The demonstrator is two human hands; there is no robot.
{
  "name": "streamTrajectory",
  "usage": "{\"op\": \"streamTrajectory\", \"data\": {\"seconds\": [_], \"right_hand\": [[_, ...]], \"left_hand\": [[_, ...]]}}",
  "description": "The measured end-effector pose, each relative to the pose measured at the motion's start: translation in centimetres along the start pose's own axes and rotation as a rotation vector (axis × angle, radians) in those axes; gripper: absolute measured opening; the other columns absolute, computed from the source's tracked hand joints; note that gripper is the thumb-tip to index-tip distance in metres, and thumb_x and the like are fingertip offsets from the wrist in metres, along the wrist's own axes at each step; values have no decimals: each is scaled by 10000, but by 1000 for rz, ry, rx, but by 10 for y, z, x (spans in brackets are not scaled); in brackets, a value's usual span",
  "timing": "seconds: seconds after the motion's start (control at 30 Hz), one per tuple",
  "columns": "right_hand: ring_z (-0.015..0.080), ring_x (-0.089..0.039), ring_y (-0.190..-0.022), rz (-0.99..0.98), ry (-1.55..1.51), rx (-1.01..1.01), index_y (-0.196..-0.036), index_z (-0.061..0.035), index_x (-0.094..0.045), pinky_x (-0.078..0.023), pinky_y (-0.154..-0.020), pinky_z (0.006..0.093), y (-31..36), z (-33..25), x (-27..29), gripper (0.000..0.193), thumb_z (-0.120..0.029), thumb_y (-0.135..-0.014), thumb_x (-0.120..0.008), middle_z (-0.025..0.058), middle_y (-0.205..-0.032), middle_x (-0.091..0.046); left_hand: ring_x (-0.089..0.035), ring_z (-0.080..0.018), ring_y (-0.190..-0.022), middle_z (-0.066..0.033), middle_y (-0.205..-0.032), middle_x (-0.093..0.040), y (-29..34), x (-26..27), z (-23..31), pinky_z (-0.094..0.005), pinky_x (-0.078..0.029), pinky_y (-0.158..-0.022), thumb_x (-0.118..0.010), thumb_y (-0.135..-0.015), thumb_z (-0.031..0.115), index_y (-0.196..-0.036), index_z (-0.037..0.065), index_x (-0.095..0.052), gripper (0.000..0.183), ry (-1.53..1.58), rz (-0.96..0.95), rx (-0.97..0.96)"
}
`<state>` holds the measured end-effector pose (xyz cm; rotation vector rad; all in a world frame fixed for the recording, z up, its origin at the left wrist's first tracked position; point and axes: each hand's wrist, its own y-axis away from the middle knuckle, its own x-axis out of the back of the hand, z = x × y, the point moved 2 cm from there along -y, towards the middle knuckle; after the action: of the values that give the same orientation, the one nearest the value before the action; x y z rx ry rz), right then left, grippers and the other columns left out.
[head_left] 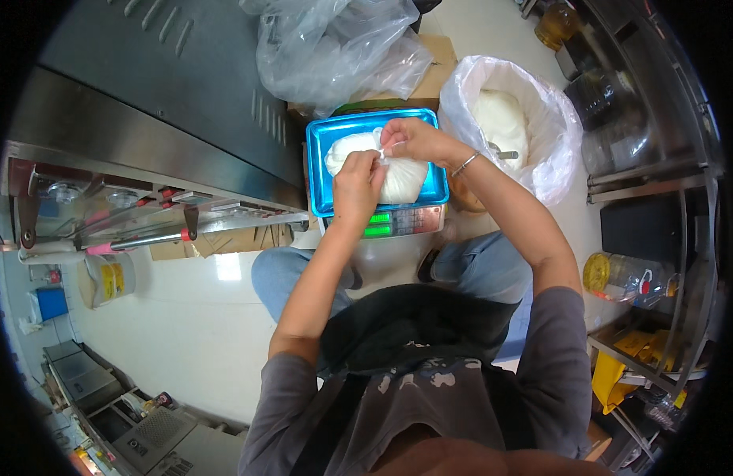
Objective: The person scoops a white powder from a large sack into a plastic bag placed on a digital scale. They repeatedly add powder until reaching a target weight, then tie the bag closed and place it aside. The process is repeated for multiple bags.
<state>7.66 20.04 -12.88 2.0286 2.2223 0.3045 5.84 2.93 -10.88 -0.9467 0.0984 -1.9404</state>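
A knotted-looking clear plastic bag of white powder (403,182) lies in a blue tray (322,208) on a digital scale (414,220). My left hand (355,184) pinches the gathered neck of this bag from the near left. From the right, my right hand (418,141) pinches the same neck, fingertips close to the left ones. Another white bag (349,145) rests in the tray's left part, partly behind my left hand. Whether the neck is tied or only twisted is hidden by my fingers.
Right of the tray stands a large plastic-lined sack (558,131) of white powder (497,115), with a metal handle (505,154) sticking out. Loose clear plastic bags (327,55) lie behind the tray. A steel machine (168,103) borders the left; a metal rack (648,188) borders the right.
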Motion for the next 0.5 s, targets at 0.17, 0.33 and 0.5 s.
{"op": "streamTrajectory", "data": {"seconds": [0.17,0.33,0.5], "right_hand": [[139,-570,-665,117,63,-11,-797,-39,-607,-460,-623,270,4,-9,-3,90,-43,-709,-627,36,-703,-605],[269,-565,-656,318,856,389,-759,-26,-547,-442,-591,336,11,-31,-10,72,-98,-761,-556,153,-702,-568],[323,-586,-658,519,995,578,-687,-28,-547,-451,-566,416,8,-23,-18,109,-125,-729,-519,172,-704,-578]], "left_hand": [[-589,-274,-595,-143,-721,-591,-6,-5,-2,-337,-474,-554,-643,-723,49,-778,10,-597,82,-134,41,-107],[-580,-273,-569,-153,-689,-590,-4,-2,-7,-341,-468,-541,-629,-683,43,-730,-3,-594,75,-145,-85,-18],[-574,-267,-549,-150,-641,-580,-3,-1,-9,-337,-465,-540,-605,-694,59,-713,-8,-593,71,-76,-162,53]]}}
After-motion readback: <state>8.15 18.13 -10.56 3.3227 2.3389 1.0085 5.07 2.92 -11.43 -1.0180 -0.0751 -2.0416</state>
